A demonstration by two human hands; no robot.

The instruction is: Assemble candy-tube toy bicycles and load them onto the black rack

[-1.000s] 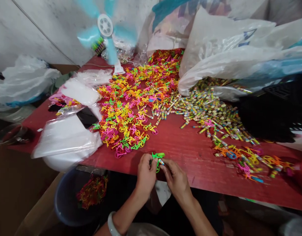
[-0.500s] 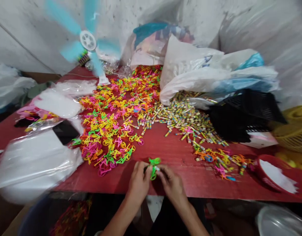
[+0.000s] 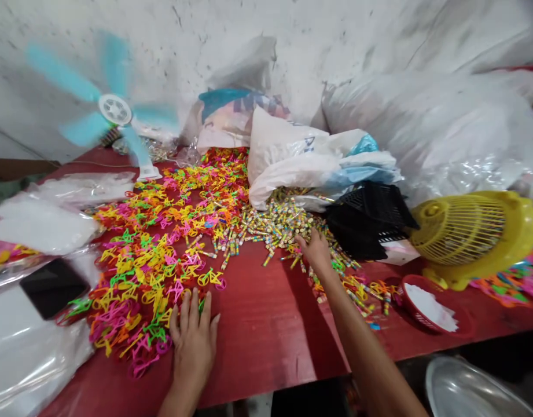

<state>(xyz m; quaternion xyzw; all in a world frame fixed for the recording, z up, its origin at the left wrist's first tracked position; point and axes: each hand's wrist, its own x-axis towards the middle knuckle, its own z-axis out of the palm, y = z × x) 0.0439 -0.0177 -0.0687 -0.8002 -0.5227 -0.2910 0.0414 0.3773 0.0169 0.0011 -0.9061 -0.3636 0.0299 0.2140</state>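
My left hand [image 3: 193, 339] lies with fingers spread at the right edge of a heap of small coloured plastic pieces [image 3: 149, 260], looped and frame-like, in yellow, pink, green, orange and red. Its fingertips touch the nearest pieces. Farther out, my right hand [image 3: 317, 253] reaches over a pile of short, pattern-printed sticks [image 3: 275, 223]. Thumb and fingers stand apart there, and I see no stick held; the fingertips are partly lost among the pile. Between the hands runs bare red tabletop [image 3: 249, 313].
A turning blue fan [image 3: 114, 110] stands at the back left. Plastic bags and a phone [image 3: 53, 288] lie left. White sacks [image 3: 287, 156], a black basket [image 3: 370, 214], a yellow basket [image 3: 461, 231] and a red basket [image 3: 409, 307] line the back and right.
My hands, earlier together at the front around a green plastic piece, have parted. The left went to the coloured heap, the right to the sticks. The green piece has left the hands. The view turned right.
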